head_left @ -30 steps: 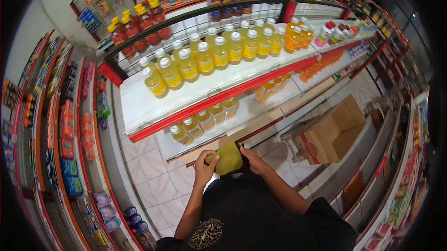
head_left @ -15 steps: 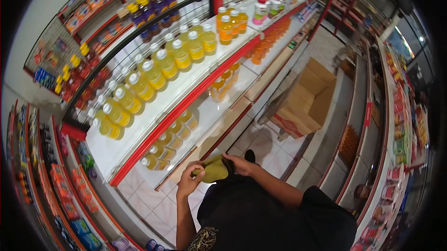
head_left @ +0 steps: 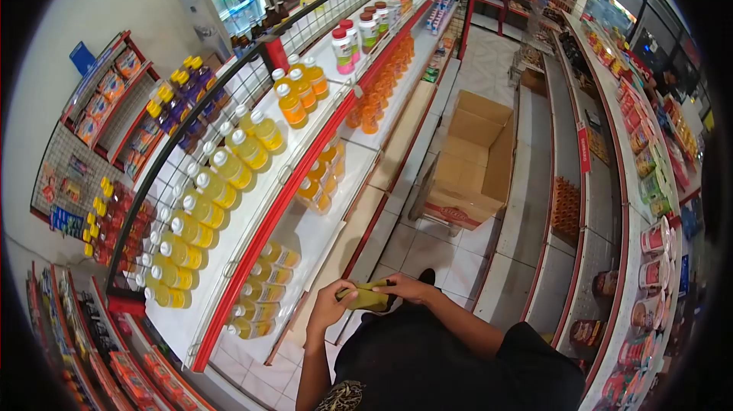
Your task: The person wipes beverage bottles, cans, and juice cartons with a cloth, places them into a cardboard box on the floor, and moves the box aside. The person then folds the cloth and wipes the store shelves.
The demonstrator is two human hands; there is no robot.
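Observation:
In front of my dark shirt, both hands hold a folded olive-green cloth (head_left: 369, 300). My left hand (head_left: 329, 306) is closed on its left end, with the thumb lying on top. At the other end, the fingers of my right hand (head_left: 405, 287) pinch the cloth's upper edge. Left of my hands stands a white shelf with a red front rail (head_left: 256, 254). Rows of yellow drink bottles (head_left: 216, 187) fill its upper level, and more yellow bottles (head_left: 267, 290) stand on the level below.
An open cardboard box (head_left: 466, 170) stands in the aisle ahead. Orange bottles (head_left: 294, 108) and red-capped jars (head_left: 342, 51) line the shelf further along. To the right, a long shelf holds cup packages (head_left: 655, 237). A black wire rack (head_left: 172, 155) backs the bottles.
My view has turned, so the shelf and box appear further left. The cloth looks flatter and more folded between my hands, and both hands still grip it.

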